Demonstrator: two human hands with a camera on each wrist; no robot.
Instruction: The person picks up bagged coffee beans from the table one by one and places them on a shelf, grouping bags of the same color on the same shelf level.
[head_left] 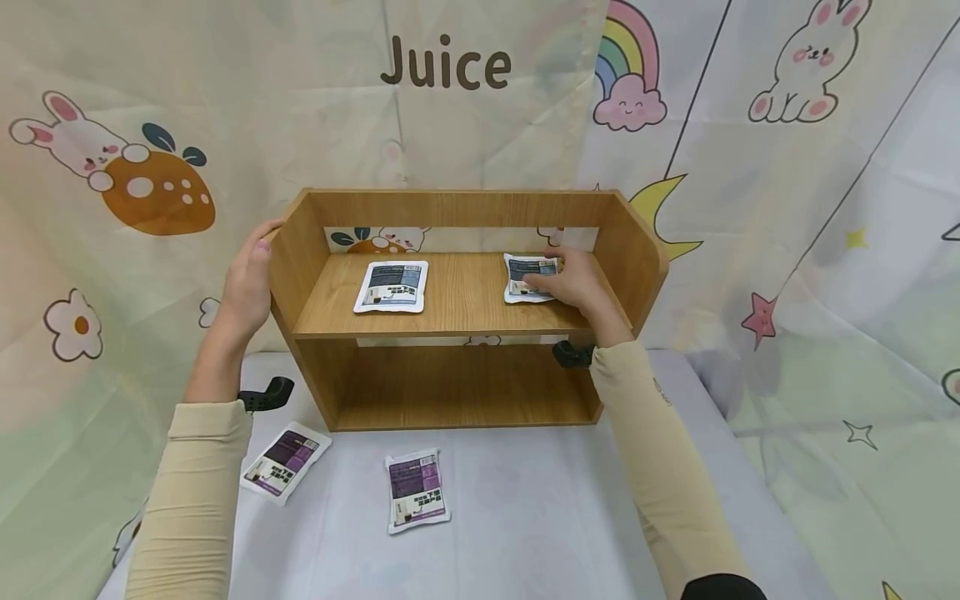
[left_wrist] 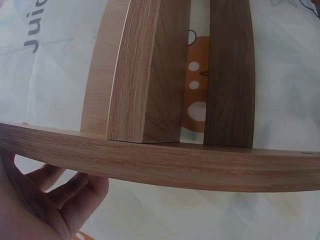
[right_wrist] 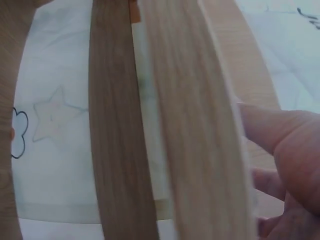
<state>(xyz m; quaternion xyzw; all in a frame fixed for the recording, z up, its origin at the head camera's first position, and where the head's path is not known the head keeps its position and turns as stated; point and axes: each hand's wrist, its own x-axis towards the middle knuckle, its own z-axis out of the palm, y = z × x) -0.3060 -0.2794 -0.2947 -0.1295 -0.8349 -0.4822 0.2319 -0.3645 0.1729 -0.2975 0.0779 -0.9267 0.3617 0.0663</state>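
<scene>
The right hand lies on a packet on the upper shelf, fingers flat over it. The left hand rests open against the shelf's side

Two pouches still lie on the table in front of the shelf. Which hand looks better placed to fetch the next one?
Probably the left. The left hand only rests open against the shelf's outer side, above the nearer table pouch. The right hand lies on a pouch on the shelf board.

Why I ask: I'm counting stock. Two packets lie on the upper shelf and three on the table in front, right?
Not quite: only two packets lie on the table, as the head view shows. The upper shelf does hold two.
</scene>
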